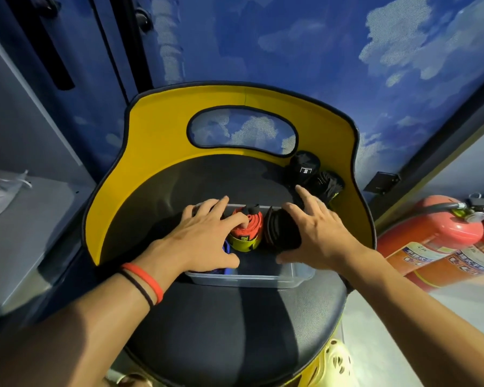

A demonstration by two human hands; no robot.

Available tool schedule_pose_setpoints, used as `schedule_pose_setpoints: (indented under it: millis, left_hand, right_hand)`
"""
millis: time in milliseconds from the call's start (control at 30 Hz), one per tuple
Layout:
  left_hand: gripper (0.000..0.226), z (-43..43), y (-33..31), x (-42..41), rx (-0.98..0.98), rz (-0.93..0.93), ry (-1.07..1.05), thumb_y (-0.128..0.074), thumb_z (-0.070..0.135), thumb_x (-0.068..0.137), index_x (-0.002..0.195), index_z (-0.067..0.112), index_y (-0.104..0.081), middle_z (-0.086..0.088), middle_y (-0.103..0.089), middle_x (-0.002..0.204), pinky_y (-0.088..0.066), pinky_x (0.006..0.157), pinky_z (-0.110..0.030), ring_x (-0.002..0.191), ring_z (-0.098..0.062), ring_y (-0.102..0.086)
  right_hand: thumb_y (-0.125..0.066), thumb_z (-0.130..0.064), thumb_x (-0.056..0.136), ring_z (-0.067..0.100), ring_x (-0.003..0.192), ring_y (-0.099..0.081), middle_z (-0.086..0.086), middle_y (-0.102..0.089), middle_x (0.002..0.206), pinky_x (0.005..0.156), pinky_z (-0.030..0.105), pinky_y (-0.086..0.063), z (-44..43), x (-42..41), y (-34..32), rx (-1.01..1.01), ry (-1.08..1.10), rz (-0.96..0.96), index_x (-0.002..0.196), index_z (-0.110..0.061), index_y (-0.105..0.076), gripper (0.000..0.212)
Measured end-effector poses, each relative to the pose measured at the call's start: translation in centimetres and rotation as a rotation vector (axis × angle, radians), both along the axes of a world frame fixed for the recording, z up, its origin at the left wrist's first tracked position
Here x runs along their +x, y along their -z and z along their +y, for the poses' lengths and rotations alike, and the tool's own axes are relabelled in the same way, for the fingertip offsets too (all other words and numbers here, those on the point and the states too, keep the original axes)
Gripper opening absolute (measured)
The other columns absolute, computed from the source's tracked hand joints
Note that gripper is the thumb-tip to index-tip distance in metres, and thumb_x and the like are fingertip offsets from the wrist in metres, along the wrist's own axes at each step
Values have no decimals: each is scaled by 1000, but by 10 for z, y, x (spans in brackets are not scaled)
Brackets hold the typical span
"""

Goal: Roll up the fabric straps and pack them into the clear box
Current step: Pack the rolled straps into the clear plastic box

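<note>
The clear box [243,280] sits on the dark seat of a chair. Inside it stand a rolled red and yellow strap [248,233] and a rolled black strap [281,231]; a bit of blue strap [226,248] shows under my left palm. My left hand [204,238] lies over the box's left side, its fingers spread and touching the red roll. With its fingers fairly straight, my right hand [316,233] rests against the black roll's right side. Two more black rolled straps [305,166] [329,185] lie on the seat behind the box, at the back right.
The chair has a yellow backrest [157,129] with a cut-out handle, curving round the seat [235,331]. Red fire extinguishers [442,241] lie on the floor to the right. A grey shelf [20,219] with a plastic bag stands on the left. Blue cloud-printed wall behind.
</note>
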State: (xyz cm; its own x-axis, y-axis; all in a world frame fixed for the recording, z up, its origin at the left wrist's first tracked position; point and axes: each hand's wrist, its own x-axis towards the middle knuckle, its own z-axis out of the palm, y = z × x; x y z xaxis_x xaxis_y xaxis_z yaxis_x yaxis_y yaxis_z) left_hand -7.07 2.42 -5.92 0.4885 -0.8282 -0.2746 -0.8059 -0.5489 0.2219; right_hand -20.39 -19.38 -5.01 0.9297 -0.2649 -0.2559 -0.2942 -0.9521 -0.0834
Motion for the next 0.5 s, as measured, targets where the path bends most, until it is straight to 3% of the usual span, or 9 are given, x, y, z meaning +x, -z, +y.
schedule_pose_setpoints:
  millis: [33,100,167,267,400,500]
  left_hand:
    - [66,-1,1,0,0,12,-6,-66,53,80,135,49,-31,-9,-5,169,-9,120,-58,155,-28,2]
    - [65,-1,3,1,-9,45,-24,-67,53,79,132,52,-31,-5,-5,169,-3,121,-61,155,-31,6]
    - [66,-1,4,2,-19,67,-34,-68,52,77,131,54,-30,-1,-7,167,-2,122,-64,155,-33,6]
    - [69,-1,2,2,-20,48,-15,-67,52,76,134,54,-29,1,-11,164,-13,121,-61,153,-29,-3]
    - [70,-2,1,2,-18,23,-5,-67,53,75,134,52,-29,1,-14,162,-18,120,-59,151,-27,-8]
    - [69,-3,3,1,-24,15,-13,-66,54,75,133,53,-29,1,-15,162,-19,121,-58,151,-27,-8]
  right_hand:
    - [-82,-65,68,31,155,-12,6,5,170,122,47,-27,-4,0,1,74,1,40,161,-30,-9,123]
    - [-83,-59,72,33,152,-25,10,-10,169,120,43,-33,-7,-1,4,141,2,48,162,-31,-1,125]
    - [-79,-61,75,34,143,-39,12,-24,163,115,42,-40,-8,0,7,116,-6,4,162,-32,-3,119]
    - [-71,-67,79,33,133,-48,11,-36,152,111,41,-41,-5,2,10,27,-3,-26,161,-32,-8,110]
    - [-60,-77,80,28,138,-41,8,-34,146,117,45,-26,-4,10,16,-41,49,39,161,-36,-2,107]
    - [-55,-84,76,29,144,-31,9,-28,151,120,51,-23,-3,16,18,-31,87,115,161,-32,6,116]
